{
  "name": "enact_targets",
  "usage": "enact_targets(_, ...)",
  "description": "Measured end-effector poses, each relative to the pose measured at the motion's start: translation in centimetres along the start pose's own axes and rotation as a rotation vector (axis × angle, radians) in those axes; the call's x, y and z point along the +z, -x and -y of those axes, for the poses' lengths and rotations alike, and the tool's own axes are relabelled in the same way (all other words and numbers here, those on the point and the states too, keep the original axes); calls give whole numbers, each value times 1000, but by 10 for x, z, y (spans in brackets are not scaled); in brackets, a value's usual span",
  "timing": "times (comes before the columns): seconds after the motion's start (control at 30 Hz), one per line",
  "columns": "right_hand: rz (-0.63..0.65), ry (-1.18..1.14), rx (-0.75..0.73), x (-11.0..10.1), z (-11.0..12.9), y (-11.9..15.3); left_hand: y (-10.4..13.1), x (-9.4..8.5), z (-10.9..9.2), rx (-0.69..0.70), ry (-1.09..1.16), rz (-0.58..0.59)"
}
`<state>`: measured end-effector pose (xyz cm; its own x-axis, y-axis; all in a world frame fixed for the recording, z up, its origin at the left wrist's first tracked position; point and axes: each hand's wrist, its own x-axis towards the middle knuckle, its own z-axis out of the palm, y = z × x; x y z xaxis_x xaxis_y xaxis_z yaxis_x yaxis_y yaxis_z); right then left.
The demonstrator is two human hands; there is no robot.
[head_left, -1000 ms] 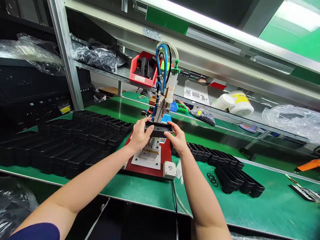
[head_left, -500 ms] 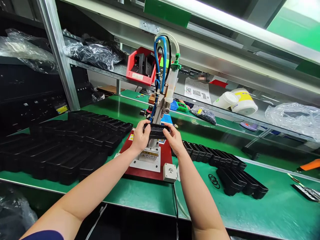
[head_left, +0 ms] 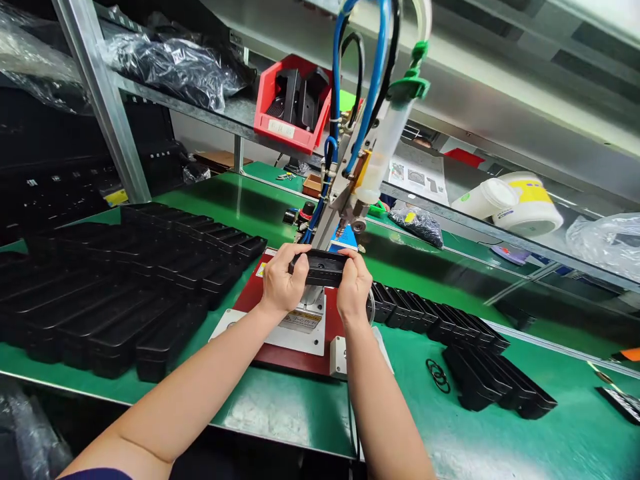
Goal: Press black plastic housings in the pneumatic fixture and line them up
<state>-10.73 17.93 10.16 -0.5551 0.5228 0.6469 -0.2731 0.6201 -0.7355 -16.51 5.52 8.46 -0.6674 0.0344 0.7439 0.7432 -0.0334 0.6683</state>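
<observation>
Between my two hands is a black plastic housing, long and narrow, its hollow side turned toward me. My left hand grips its left end, thumb bent against the edge. At the right end my right hand holds it the same way. The housing is level with the needle tip of a dispensing machine, whose clear syringe with a green cap leans just above and beyond it. Beneath my hands lies the machine's red base, with a white plate and a small button box.
Rows of black housings cover the bench's left side. More black parts line the right, near several black rings. A red bin and white tubs stand on the shelf. Tweezers lie far right.
The view has moved closer to the machine, so its syringe looks larger. The housing has tilted, showing more of its hollow inside. Both hands still hold its ends.
</observation>
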Motion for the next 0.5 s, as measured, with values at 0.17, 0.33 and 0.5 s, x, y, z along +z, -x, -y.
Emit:
enact_targets(0.17,0,-29,42,2,2,4,0,-3,2,-83,24,56)
enact_targets(0.33,152,-151,353,-11,17,-4,-1,-7,-2,-103,13,96)
enact_targets(0.5,330,-217,696,-24,31,-34,-4,-6,-6,-65,8,72)
